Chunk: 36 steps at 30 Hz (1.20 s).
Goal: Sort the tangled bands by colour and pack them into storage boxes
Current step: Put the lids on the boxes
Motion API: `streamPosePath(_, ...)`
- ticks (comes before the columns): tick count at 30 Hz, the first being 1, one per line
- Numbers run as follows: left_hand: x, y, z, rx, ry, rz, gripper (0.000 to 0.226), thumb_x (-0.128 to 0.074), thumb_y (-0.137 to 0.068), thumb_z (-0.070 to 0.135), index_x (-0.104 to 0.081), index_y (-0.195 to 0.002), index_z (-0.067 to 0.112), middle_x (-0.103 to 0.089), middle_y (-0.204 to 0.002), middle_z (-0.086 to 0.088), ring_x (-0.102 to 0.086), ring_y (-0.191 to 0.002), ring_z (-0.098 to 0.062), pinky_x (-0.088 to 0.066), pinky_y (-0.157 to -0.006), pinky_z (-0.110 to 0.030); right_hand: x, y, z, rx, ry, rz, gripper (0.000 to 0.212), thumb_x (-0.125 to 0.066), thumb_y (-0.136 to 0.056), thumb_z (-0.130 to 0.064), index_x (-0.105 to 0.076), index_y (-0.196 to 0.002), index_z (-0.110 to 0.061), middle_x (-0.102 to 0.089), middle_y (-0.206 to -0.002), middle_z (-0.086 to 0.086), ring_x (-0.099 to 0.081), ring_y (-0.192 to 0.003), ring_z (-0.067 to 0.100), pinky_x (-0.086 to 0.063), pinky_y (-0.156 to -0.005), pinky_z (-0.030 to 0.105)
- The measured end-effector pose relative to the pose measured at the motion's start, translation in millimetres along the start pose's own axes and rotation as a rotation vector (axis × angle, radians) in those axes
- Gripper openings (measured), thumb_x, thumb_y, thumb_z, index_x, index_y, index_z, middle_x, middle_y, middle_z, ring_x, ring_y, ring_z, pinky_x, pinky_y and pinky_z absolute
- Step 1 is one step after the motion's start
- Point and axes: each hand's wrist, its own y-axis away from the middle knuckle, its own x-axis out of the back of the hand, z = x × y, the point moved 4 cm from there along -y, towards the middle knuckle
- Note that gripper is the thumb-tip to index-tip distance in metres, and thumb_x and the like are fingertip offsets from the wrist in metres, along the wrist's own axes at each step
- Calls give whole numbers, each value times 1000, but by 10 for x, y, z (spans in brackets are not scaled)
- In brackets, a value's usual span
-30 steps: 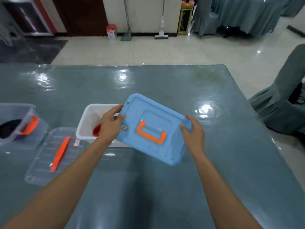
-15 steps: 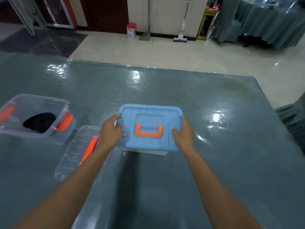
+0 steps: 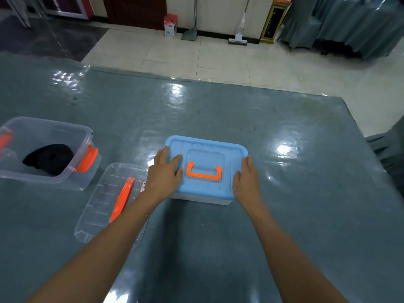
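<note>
Grey tabletop (image 3: pixel 218 119). Both hands, left (image 3: pixel 164 174) and right (image 3: pixel 246 179), flat, pressing blue lid (image 3: pixel 205 154) onto white box (image 3: pixel 201 199); clear box (image 3: pixel 47 154) (black bands (image 3: pixel 49 157) inside) unlidded, clear lid (image 3: pixel 107 200) beside.

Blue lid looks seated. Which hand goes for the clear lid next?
Left, probably. The left hand rests on the blue lid right beside the clear lid; the right hand is on the far side.

Blue lid (image 3: pixel 205 149) with orange handle (image 3: pixel 204 172) — clear box (image 3: pixel 47 132), orange latch (image 3: pixel 87 158), black bands (image 3: pixel 49 158) — grey-green table (image 3: pixel 240 114).
</note>
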Motion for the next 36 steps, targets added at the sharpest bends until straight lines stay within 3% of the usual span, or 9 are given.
streamPosePath(3,-23,34,43,-44,-204,-42,45,-39,-103,36,-37,-146,22,-8,-166,-14,-4,-154,-34,-24,-116,-56,-52,9,-38,55,274,-35,57,-36,-102,-12,-18,-154,4,-8,-165,21,-17,-150,36,-16,-122,38)
streamPosePath(5,1,15,114,-144,-276,-20,48,-31,-103,37,-41,-146,20,-16,-167,-13,-9,-155,-35,-20,-118,-57,-51,-26,-61,89,419,-40,57,-41,-98,-12,-27,-151,4,-13,-163,25,-19,-150,38,-19,-122,44)
streamPosePath(7,-10,-5,200,-238,-305,-39,61,-16,-98,46,-42,-150,23,-26,-165,-9,-17,-154,-32,-17,-120,-57,-72,-40,-119,178,491,-2,51,-50,-93,-11,-47,-141,2,-30,-157,26,-31,-145,42,-29,-118,51)
streamPosePath(10,-114,28,259,-243,-321,-159,73,-6,-92,57,-23,-157,30,-14,-168,-5,-4,-156,-27,-1,-124,-56,-168,83,-260,299,443,18,45,-40,-96,-29,-63,-125,-4,-54,-142,23,-51,-131,42,-43,-108,55)
streamPosePath(14,-158,61,247,-240,-378,-154,80,3,-88,62,-15,-159,31,-7,-169,-6,3,-156,-27,4,-123,-57,-276,204,-253,329,493,12,50,-27,-101,-35,-59,-132,-13,-49,-148,15,-44,-138,36,-31,-117,53)
streamPosePath(20,-155,47,261,-241,-379,-172,65,-17,-100,58,-12,-159,31,-3,-169,-5,6,-156,-27,8,-123,-57,-283,177,-262,306,529,-8,50,-27,-100,-37,-53,-139,-16,-43,-153,14,-39,-141,35,-27,-119,53)
streamPosePath(27,-81,3,230,-268,-291,-199,63,-27,-102,58,-18,-159,32,-7,-169,-3,2,-156,-25,4,-124,-55,-244,184,-333,272,551,-51,45,-34,-97,-34,-59,-129,-14,-50,-144,19,-49,-129,40,-39,-109,55)
streamPosePath(32,125,97,152,-325,-257,-144,48,-40,-103,47,-43,-148,30,-30,-162,-2,-19,-152,-25,-14,-122,-46,-115,217,-549,264,630,-154,42,-40,-98,-27,-50,-137,-14,-40,-153,15,-40,-136,37,-37,-109,47)
streamPosePath(36,199,391,-1,-263,-170,-113,47,-46,-102,43,-48,-145,24,-36,-160,-2,-23,-151,-25,-23,-119,-45,-47,528,-834,308,375,-88,39,-48,-99,-18,-55,-138,-15,-44,-152,4,-41,-136,27,-42,-103,40)
